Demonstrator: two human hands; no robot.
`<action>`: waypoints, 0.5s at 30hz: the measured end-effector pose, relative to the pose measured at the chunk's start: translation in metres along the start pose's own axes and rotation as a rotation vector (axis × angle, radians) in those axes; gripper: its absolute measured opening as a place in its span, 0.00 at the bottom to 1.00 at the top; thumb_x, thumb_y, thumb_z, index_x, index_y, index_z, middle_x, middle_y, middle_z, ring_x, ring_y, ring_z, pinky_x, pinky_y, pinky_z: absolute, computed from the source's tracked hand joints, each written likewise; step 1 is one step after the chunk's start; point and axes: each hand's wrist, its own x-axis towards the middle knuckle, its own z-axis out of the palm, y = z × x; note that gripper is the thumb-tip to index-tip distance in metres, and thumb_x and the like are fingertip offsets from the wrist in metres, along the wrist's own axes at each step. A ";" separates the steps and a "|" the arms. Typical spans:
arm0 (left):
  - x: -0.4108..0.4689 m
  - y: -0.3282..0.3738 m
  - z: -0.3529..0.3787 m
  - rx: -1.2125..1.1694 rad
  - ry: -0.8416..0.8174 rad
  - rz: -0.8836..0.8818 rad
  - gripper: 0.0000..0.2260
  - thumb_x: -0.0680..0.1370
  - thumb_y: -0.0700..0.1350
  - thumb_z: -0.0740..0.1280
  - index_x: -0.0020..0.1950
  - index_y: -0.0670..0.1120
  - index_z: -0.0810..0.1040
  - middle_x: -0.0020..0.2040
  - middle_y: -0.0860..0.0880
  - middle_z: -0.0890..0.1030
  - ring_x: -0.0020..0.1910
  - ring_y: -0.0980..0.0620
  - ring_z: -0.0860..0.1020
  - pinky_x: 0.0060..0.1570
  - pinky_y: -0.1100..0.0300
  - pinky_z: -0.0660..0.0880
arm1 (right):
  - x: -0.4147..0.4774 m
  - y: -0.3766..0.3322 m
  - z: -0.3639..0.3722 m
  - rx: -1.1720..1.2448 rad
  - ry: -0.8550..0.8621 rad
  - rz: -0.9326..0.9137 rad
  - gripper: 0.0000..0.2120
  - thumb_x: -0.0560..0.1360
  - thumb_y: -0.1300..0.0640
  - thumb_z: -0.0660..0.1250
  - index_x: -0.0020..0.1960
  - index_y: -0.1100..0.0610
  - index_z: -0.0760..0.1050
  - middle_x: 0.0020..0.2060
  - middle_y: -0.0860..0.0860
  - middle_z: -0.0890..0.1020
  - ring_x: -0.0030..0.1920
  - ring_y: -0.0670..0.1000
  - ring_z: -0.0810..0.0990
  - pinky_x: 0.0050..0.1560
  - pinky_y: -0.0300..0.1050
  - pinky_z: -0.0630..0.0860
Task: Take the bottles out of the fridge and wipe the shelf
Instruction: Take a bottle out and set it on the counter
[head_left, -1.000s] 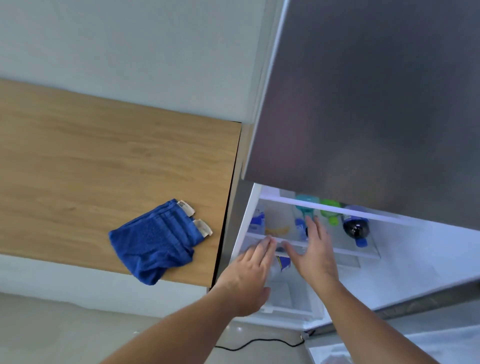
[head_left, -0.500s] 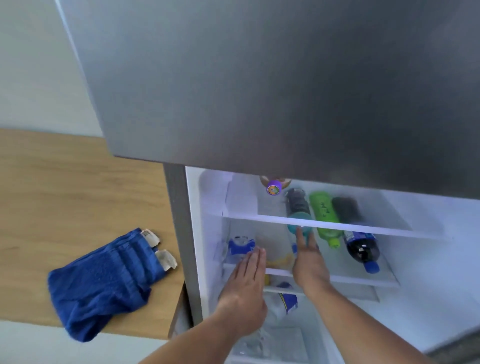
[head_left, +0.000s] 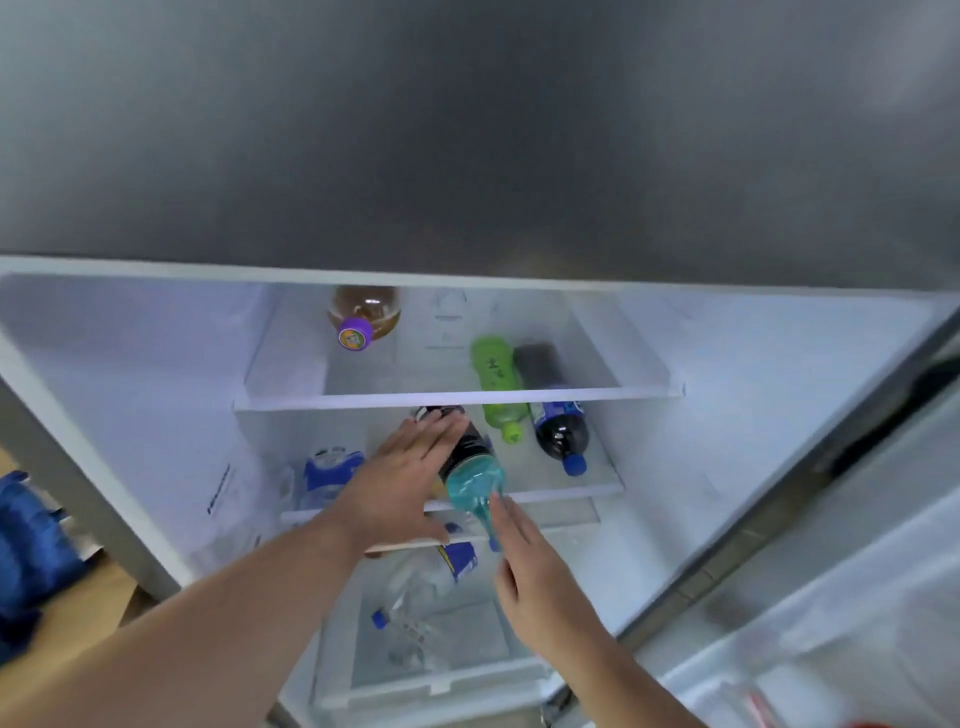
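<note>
Bottles are lying on the shelves inside the open fridge (head_left: 156, 395), and one of them, a teal-liquid bottle (head_left: 470, 475) with a dark label, is being lifted at the front edge of the middle shelf (head_left: 597, 480). It is being held tilted, neck pointing down toward the camera. The left hand (head_left: 402, 486) is being laid flat along the bottle's left side, fingers stretched out over the dark label; whether they are curling around the body cannot be told. The right hand (head_left: 530, 566) is being kept just below the bottle, its fingertips touching the narrow neck near the cap, the palm loose and not clenched.

Just right of the left hand's fingertips, a green bottle (head_left: 497, 387) and a dark cola bottle (head_left: 556, 421) with a blue cap are lying side by side on the middle shelf, caps pointing forward, their far ends being hidden behind the edge of the upper shelf (head_left: 457, 399). Beyond both hands, on that upper shelf, an amber bottle (head_left: 363, 314) with a purple cap is lying with its cap facing forward. Left of the left hand, a clear bottle with a blue label (head_left: 330, 470) is resting on the middle shelf. Beneath the forearms, more clear bottles (head_left: 415, 597) are lying in the bottom drawer. Far to the left of the left arm, a blue cloth (head_left: 31, 551) is resting on the wooden table (head_left: 88, 603).
</note>
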 end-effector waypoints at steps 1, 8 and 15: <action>0.003 0.002 0.002 0.035 0.011 0.072 0.54 0.65 0.68 0.72 0.83 0.51 0.48 0.81 0.55 0.54 0.81 0.51 0.50 0.79 0.50 0.49 | -0.009 0.000 -0.005 0.013 -0.018 -0.018 0.35 0.78 0.59 0.56 0.80 0.43 0.46 0.80 0.44 0.53 0.71 0.47 0.70 0.68 0.40 0.69; -0.017 0.040 -0.004 -0.008 0.057 0.189 0.27 0.65 0.53 0.75 0.63 0.52 0.75 0.57 0.51 0.79 0.59 0.47 0.78 0.72 0.44 0.63 | -0.071 -0.029 -0.067 0.132 -0.087 -0.012 0.30 0.77 0.62 0.60 0.77 0.46 0.61 0.73 0.41 0.66 0.71 0.36 0.66 0.71 0.35 0.64; -0.118 0.098 -0.094 -0.122 0.133 0.004 0.31 0.63 0.59 0.72 0.63 0.52 0.73 0.54 0.52 0.77 0.52 0.47 0.78 0.60 0.46 0.75 | -0.115 -0.100 -0.133 -0.006 0.127 -0.107 0.20 0.78 0.41 0.61 0.69 0.42 0.72 0.73 0.37 0.64 0.68 0.35 0.69 0.56 0.30 0.76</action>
